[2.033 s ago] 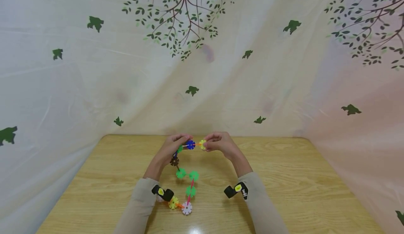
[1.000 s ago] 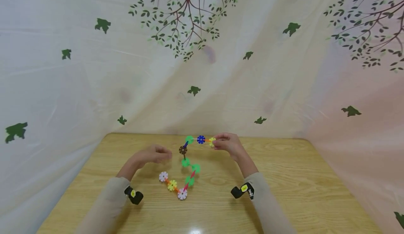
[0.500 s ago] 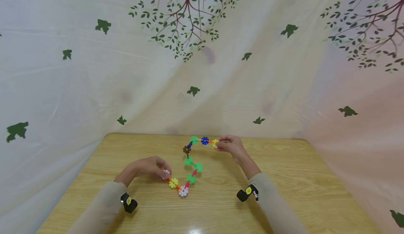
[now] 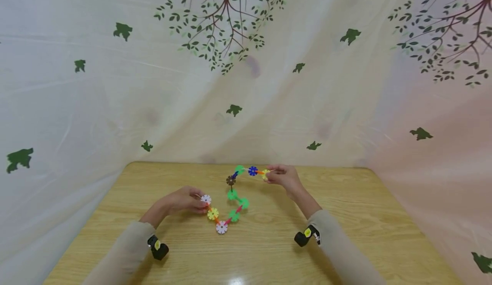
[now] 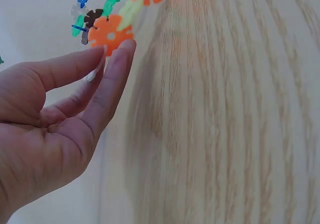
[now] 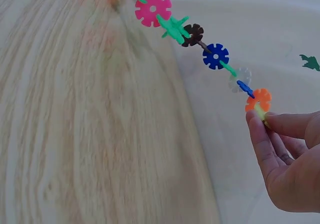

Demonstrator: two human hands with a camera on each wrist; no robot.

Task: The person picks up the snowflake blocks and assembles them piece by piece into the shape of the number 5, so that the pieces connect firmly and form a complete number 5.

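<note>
A winding chain of slotted plastic snowflake discs spans between both hands. My left hand [image 4: 184, 200] pinches the white disc [image 4: 206, 199] at its near left end. In the left wrist view, an orange disc [image 5: 100, 36] sits right at those fingertips. At the far end, my right hand [image 4: 286, 178] grips a yellow disc [image 4: 265, 174] between thumb and fingers. A blue disc [image 4: 253, 171], a brown disc [image 4: 230, 180] and several green discs, one at the bend [image 4: 244, 203], lie along the middle. Another white disc [image 4: 221, 227] forms the lowest bend.
A wood-grain table [image 4: 346, 233] lies under the hands. Behind it hangs a pale cloth [image 4: 269, 127] printed with branches and green leaves. Black cameras are strapped to both sleeves, one on the left [image 4: 158, 248] and one on the right [image 4: 303, 238].
My left hand has let go of the chain near the blue disc, moved toward the near left, and taken and raised the white end disc. My right hand has shifted right, holding the yellow disc.
</note>
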